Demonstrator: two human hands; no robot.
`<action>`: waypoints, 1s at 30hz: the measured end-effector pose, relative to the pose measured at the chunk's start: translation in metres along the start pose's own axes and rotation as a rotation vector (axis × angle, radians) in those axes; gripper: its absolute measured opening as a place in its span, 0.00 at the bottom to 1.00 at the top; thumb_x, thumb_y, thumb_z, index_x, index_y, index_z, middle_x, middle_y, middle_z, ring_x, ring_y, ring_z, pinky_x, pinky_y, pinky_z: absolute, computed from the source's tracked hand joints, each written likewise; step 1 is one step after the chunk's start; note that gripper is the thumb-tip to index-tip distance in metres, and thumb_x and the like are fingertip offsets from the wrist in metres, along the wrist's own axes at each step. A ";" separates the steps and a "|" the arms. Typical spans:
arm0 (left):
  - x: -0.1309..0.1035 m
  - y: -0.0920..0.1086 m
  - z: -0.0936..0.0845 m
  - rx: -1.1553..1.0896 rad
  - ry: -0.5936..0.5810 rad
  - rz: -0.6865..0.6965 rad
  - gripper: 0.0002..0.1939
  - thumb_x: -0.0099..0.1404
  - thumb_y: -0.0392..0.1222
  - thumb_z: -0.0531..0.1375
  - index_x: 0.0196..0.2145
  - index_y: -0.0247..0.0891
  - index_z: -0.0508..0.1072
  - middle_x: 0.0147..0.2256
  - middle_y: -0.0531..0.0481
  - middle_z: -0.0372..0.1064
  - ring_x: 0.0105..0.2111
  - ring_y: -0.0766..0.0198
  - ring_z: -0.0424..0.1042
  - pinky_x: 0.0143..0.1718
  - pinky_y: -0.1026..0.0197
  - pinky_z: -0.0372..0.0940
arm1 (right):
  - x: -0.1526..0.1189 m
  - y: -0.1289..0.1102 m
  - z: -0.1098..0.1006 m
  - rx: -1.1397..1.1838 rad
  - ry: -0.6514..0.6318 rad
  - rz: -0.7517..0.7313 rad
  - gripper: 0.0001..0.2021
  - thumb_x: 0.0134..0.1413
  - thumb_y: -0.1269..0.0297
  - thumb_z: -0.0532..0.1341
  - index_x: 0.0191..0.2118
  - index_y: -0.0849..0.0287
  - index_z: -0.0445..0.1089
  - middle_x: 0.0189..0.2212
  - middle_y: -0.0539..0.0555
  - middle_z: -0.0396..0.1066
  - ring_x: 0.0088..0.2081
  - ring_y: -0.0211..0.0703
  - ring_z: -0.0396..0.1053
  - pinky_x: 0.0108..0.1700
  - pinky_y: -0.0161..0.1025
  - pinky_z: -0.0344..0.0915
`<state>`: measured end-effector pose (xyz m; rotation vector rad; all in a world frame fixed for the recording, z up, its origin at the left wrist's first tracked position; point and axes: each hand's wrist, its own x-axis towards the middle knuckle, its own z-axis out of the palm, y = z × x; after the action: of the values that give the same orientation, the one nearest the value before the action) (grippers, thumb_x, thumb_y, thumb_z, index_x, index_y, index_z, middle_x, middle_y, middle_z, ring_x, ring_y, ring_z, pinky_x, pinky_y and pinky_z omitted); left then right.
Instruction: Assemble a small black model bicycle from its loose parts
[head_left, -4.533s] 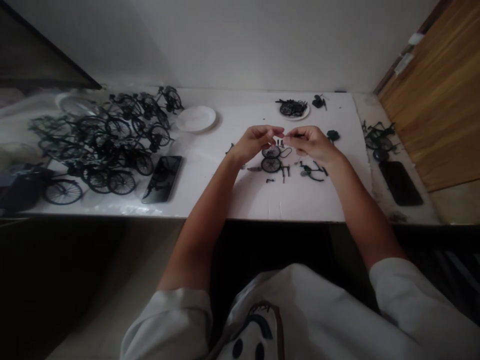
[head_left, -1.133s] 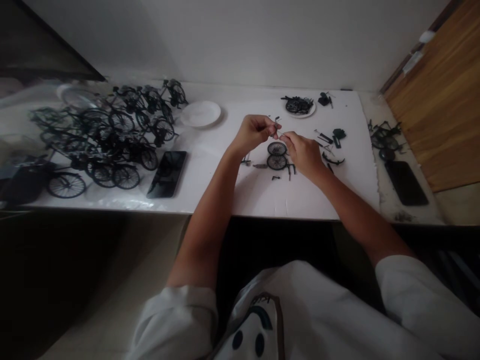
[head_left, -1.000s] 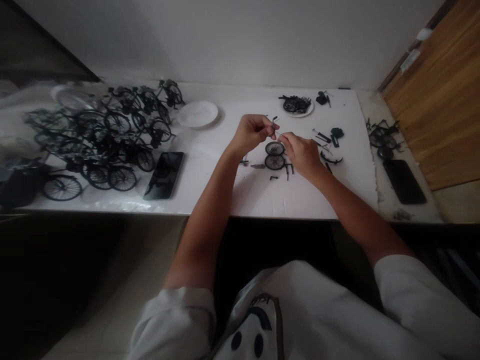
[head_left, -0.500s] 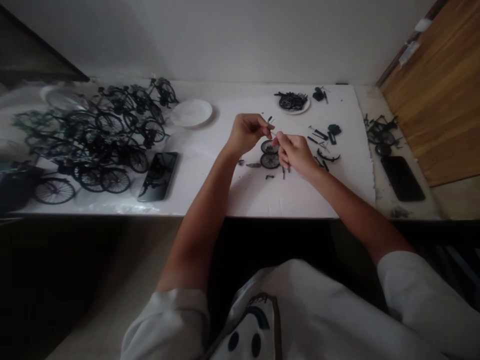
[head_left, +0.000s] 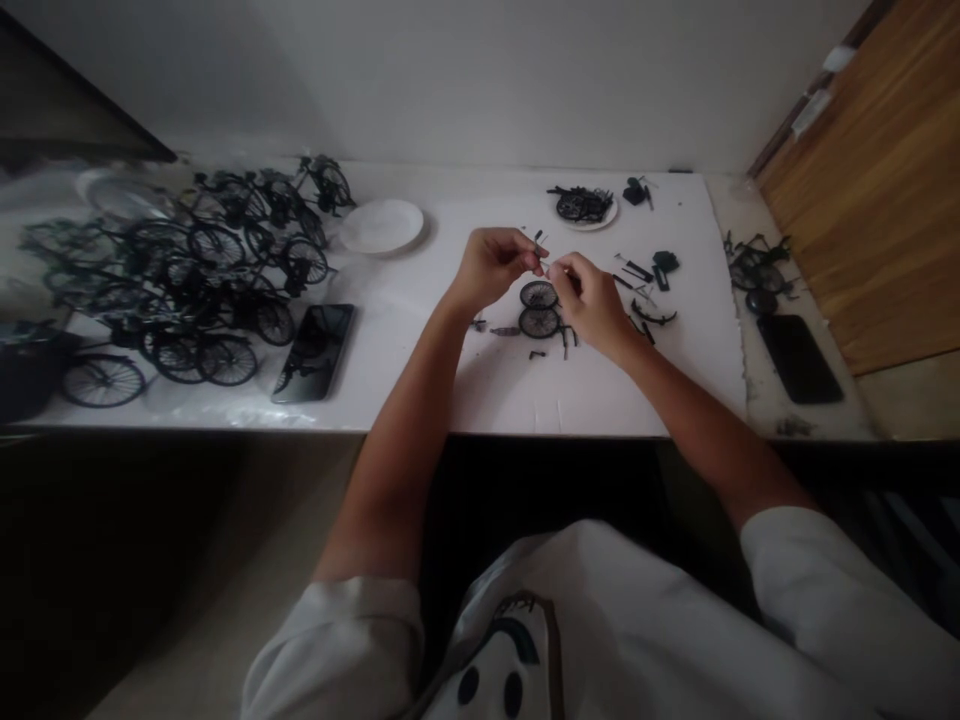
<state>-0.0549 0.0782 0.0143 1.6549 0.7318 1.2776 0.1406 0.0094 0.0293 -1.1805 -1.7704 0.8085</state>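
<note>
My left hand (head_left: 495,266) pinches a small thin dark part (head_left: 538,240) that sticks up past its fingertips. Close beside it, my right hand (head_left: 589,298) is closed, its fingertips meeting the left ones; what it grips is too small to make out. Beneath the hands lie two small spoked wheels (head_left: 539,322), one behind the other. Short dark pieces (head_left: 537,354) are scattered near the wheels. More loose parts lie to the right, among them a curved black piece (head_left: 654,315) and a dark green block (head_left: 664,262).
Many small black bicycles (head_left: 217,245) crowd the left. A white plate (head_left: 382,227) and a phone (head_left: 315,352) lie beside them. Wheels fill a smaller plate (head_left: 611,217) at the back. Another phone (head_left: 799,358) is at the right, near a wooden panel (head_left: 885,190).
My right hand has shifted slightly, its fingers curled in more, uncovering more of the wheels and the small parts beside them. My left hand stays nearly in place.
</note>
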 end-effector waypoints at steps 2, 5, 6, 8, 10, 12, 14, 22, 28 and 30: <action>0.000 0.000 -0.002 -0.005 0.001 -0.007 0.14 0.63 0.43 0.76 0.32 0.35 0.76 0.30 0.45 0.80 0.31 0.65 0.80 0.41 0.59 0.78 | -0.001 0.002 -0.001 -0.264 0.025 -0.149 0.16 0.80 0.53 0.54 0.43 0.55 0.73 0.39 0.56 0.79 0.40 0.44 0.73 0.39 0.38 0.62; 0.000 -0.006 -0.001 -0.003 0.013 -0.015 0.13 0.64 0.41 0.75 0.30 0.35 0.75 0.30 0.46 0.79 0.31 0.65 0.80 0.41 0.59 0.78 | 0.001 0.007 -0.002 -0.488 0.002 -0.177 0.15 0.80 0.59 0.53 0.44 0.56 0.75 0.39 0.56 0.80 0.38 0.45 0.74 0.39 0.40 0.60; 0.000 -0.009 -0.001 -0.001 0.014 -0.019 0.14 0.63 0.40 0.75 0.30 0.36 0.74 0.29 0.46 0.79 0.31 0.65 0.80 0.42 0.59 0.78 | 0.001 0.009 -0.002 -0.521 -0.008 -0.162 0.14 0.79 0.60 0.54 0.44 0.56 0.75 0.37 0.56 0.80 0.36 0.45 0.73 0.38 0.40 0.59; 0.000 -0.015 0.001 0.004 0.012 -0.036 0.14 0.62 0.39 0.75 0.29 0.36 0.73 0.28 0.47 0.78 0.30 0.65 0.80 0.42 0.59 0.77 | 0.003 0.012 -0.002 -0.523 -0.032 -0.141 0.14 0.79 0.60 0.54 0.44 0.56 0.76 0.34 0.54 0.80 0.35 0.45 0.73 0.37 0.40 0.59; 0.000 -0.018 0.003 0.005 0.007 -0.050 0.15 0.62 0.39 0.76 0.28 0.36 0.73 0.27 0.47 0.77 0.29 0.66 0.79 0.42 0.59 0.77 | 0.003 0.013 -0.003 -0.448 -0.052 -0.135 0.14 0.79 0.61 0.54 0.43 0.56 0.76 0.35 0.54 0.80 0.35 0.44 0.73 0.38 0.40 0.60; -0.001 -0.019 0.003 0.006 0.008 -0.042 0.15 0.62 0.40 0.76 0.28 0.36 0.73 0.27 0.47 0.77 0.29 0.66 0.79 0.42 0.59 0.77 | 0.002 0.013 -0.003 -0.324 -0.055 -0.129 0.16 0.79 0.59 0.53 0.41 0.56 0.75 0.35 0.54 0.79 0.35 0.43 0.73 0.40 0.40 0.62; -0.001 -0.018 0.003 0.010 0.017 -0.023 0.15 0.63 0.41 0.75 0.28 0.37 0.73 0.27 0.47 0.77 0.30 0.66 0.79 0.43 0.59 0.77 | 0.000 0.012 -0.001 -0.175 -0.049 -0.092 0.19 0.80 0.53 0.54 0.38 0.56 0.74 0.31 0.53 0.76 0.34 0.43 0.72 0.39 0.39 0.62; -0.001 -0.020 0.006 0.032 0.059 -0.015 0.16 0.61 0.43 0.76 0.28 0.39 0.72 0.25 0.49 0.76 0.31 0.64 0.80 0.41 0.59 0.78 | 0.001 0.006 0.008 0.566 -0.134 0.336 0.27 0.68 0.35 0.64 0.33 0.55 0.66 0.19 0.41 0.51 0.20 0.32 0.47 0.21 0.33 0.46; -0.001 -0.017 0.003 0.015 0.019 -0.036 0.17 0.59 0.45 0.77 0.27 0.38 0.73 0.28 0.47 0.79 0.29 0.65 0.78 0.38 0.59 0.78 | 0.007 0.002 0.001 0.806 -0.274 0.520 0.22 0.74 0.45 0.65 0.33 0.55 0.64 0.17 0.37 0.46 0.17 0.29 0.40 0.19 0.31 0.42; -0.001 -0.014 0.000 -0.008 0.006 -0.057 0.17 0.59 0.47 0.78 0.28 0.37 0.75 0.29 0.46 0.79 0.29 0.66 0.78 0.37 0.60 0.77 | 0.009 0.002 0.000 0.815 -0.299 0.536 0.21 0.74 0.46 0.64 0.33 0.56 0.66 0.17 0.37 0.47 0.16 0.29 0.42 0.19 0.31 0.43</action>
<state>-0.0547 0.0832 0.0009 1.6134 0.7715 1.2442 0.1394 0.0188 0.0302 -0.9834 -1.1045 1.8813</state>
